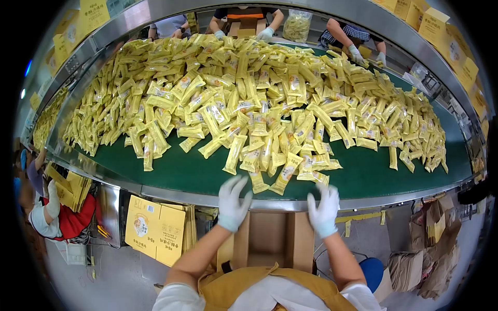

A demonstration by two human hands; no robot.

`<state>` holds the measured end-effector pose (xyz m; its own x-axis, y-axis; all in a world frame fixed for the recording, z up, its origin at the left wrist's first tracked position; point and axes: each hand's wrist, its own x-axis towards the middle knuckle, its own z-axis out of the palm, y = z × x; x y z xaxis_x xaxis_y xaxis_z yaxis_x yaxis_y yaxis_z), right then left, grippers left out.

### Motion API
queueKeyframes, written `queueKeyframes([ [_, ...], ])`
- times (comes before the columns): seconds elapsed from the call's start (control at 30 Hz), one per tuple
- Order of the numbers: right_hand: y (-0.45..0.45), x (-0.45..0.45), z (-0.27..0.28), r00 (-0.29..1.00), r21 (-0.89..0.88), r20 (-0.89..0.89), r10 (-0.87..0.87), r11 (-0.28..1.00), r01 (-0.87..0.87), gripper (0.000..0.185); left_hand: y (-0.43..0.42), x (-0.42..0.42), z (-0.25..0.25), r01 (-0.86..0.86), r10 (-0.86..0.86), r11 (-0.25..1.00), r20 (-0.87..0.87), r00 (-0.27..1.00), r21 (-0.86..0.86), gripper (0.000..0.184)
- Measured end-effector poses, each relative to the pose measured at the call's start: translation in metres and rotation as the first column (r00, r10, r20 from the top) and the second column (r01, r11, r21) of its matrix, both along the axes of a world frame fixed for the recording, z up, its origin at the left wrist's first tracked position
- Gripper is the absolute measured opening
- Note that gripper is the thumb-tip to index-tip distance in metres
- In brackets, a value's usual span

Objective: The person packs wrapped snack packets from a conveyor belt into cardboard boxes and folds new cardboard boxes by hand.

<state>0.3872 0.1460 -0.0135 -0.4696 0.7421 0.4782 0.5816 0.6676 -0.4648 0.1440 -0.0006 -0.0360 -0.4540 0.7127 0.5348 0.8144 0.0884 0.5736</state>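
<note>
My left hand (234,203), in a white glove, reaches over the near metal edge of the conveyor, its fingers apart and nothing in them. My right hand (324,208), gloved too and slightly blurred, is held over the same edge with fingers spread and empty. Just beyond both hands lie yellow snack packets (285,173), the front of a large heap spread across the green conveyor belt (197,179). Between my forearms, below the edge, stands an open cardboard box (267,233). Its flaps are folded out, and no packets show inside.
Flattened yellow cartons (154,228) lean in a stack at left. Brown paper sacks (410,269) lie at right near a blue stool (372,274). Co-workers' gloved hands (265,34) are across the belt, near a clear bag of packets (296,26). Another person (52,207) works at far left.
</note>
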Motion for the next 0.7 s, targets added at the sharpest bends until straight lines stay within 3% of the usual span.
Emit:
queueKeyframes([
  [0.07,0.037,-0.028,0.016,0.998,-0.064,0.065,-0.017,0.998,0.021,0.058,0.048,-0.017,0.025,0.112,-0.111,0.990,0.011,0.994,-0.080,0.068],
  [0.1,0.053,-0.043,0.010,0.991,-0.078,0.135,-0.025,0.996,0.036,0.066,0.070,-0.023,0.026,0.181,-0.173,0.958,0.052,0.983,-0.224,0.083],
  [0.13,0.071,-0.058,-0.006,0.978,-0.090,0.205,-0.034,0.995,0.053,0.073,0.087,-0.021,0.032,0.124,-0.142,0.910,-0.018,0.990,-0.396,0.088],
  [0.17,0.086,-0.071,-0.028,0.984,-0.229,0.178,-0.010,0.972,0.051,0.082,0.102,-0.017,0.038,0.054,-0.125,0.832,-0.092,0.988,-0.551,0.092],
  [0.23,0.094,-0.098,-0.015,0.924,-0.261,0.379,-0.055,0.951,0.164,0.084,0.125,-0.026,0.040,-0.020,-0.134,0.651,-0.141,0.981,-0.759,0.104],
  [0.27,0.100,-0.108,-0.010,0.876,-0.269,0.476,-0.073,0.937,0.224,0.085,0.132,-0.036,0.032,-0.033,-0.122,0.665,-0.153,0.981,-0.747,0.101],
  [0.37,0.119,-0.106,-0.023,0.887,-0.268,0.460,-0.031,0.948,0.173,0.082,0.141,-0.061,0.023,-0.056,-0.106,0.659,-0.166,0.980,-0.750,0.091],
  [0.47,0.119,-0.092,-0.029,0.908,-0.212,0.419,-0.007,0.972,0.106,0.078,0.129,-0.080,0.025,0.040,-0.273,0.635,-0.176,0.946,-0.772,0.091],
  [0.5,0.115,-0.084,-0.027,0.914,-0.206,0.406,0.013,0.976,0.078,0.077,0.116,-0.089,0.015,0.088,-0.331,0.693,-0.207,0.921,-0.716,0.085],
  [0.6,0.103,-0.058,-0.039,0.943,-0.114,0.332,0.034,0.993,0.004,0.071,0.076,-0.104,0.014,0.209,-0.491,0.706,-0.256,0.832,-0.677,0.076],
  [0.7,0.083,-0.047,-0.035,0.930,-0.010,0.367,-0.028,0.999,0.035,0.064,0.046,-0.094,0.019,0.214,-0.440,0.751,-0.231,0.868,-0.625,0.063],
])
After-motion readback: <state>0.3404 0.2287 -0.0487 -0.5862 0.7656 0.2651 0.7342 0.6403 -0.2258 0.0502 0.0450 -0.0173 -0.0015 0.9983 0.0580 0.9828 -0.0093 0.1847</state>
